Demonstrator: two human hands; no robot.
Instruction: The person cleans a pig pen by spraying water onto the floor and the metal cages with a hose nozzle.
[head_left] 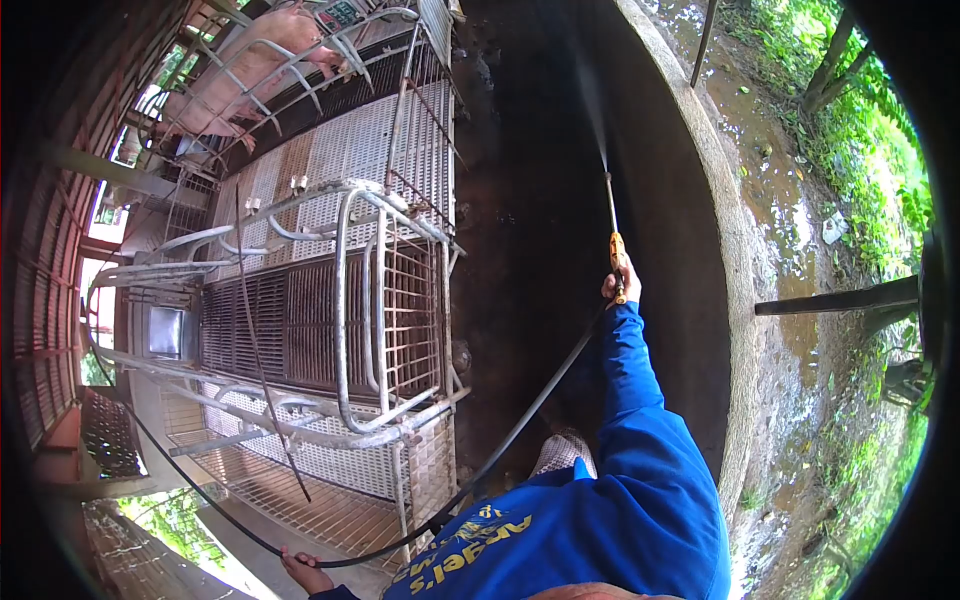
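My right hand [621, 277] is stretched forward, its fingers wrapped round the grip of a yellow and black pressure washer gun [616, 246]. A fine white spray [593, 110] leaves the lance tip over the dark wet floor [540, 220]. From the gun's base a dark hose [525, 425] runs back past my body to the lower left. There my left hand [305, 572] is closed on the hose, near the bottom edge of the view; part of it is hard to make out.
Metal farrowing crates [345, 300] with slatted floors line the left side. A pig [245, 75] stands behind bars at the upper left. On the right runs a low concrete wall [730, 230], with muddy ground [790, 240] and plants beyond. The hose crosses the crate area.
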